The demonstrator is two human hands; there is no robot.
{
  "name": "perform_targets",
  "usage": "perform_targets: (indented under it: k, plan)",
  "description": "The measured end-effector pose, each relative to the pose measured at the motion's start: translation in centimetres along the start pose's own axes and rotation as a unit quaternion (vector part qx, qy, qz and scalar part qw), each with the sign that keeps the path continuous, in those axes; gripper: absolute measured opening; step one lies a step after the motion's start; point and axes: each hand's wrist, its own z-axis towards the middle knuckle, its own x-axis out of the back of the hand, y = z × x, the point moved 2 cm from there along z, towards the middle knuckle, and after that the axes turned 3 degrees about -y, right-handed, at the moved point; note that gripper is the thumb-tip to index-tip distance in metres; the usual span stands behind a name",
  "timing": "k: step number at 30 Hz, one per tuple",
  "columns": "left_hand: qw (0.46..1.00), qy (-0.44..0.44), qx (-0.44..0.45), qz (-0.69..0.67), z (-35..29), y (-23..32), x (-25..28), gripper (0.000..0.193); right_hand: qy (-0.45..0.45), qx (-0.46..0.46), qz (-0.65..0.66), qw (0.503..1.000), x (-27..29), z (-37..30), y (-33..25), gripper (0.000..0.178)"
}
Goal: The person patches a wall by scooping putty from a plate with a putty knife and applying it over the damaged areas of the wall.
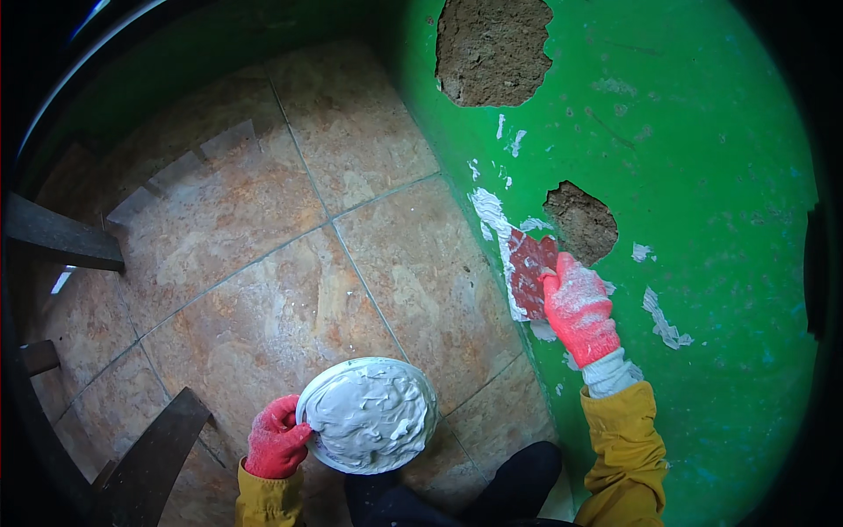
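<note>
My left hand [276,439], in a red glove, grips the left rim of a round white plate [320,456]. A thick, uneven layer of white putty [369,408] covers the plate. In its dusty red glove, my right hand [580,312] is closed on a wide red putty knife [530,274]; its handle is hidden in the hand. The blade lies against the low part of the green wall [702,176], with fresh white putty [492,211] along its left edge and above it. Just right of the blade, a small hole [583,224] bares rough brown material.
A larger broken patch [493,51] is farther along the wall. Dried putty smears [665,321] dot the green paint. Brown floor tiles [263,307] meet the wall's base. Dark furniture legs [158,457] stand at the left, and my dark shoe [527,479] is near the wall.
</note>
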Motion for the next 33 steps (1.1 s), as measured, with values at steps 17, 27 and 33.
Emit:
perform_targets:
  k: [17,27,33]
  plan:
    - [1.000,-0.012,-0.008,0.002,-0.4,0.0,0.3,0.040,0.032,0.009,-0.018,0.999,-1.8,1.2,-0.4,0.020]
    - [1.000,-0.014,-0.005,-0.006,0.1,-0.2,0.0,0.038,0.025,0.032,0.018,0.999,-2.2,0.6,-1.5,0.020]
    - [0.999,-0.040,-0.025,-0.024,0.1,-0.5,0.7,0.043,0.039,0.022,0.015,0.999,-3.8,4.0,-1.4,0.025]
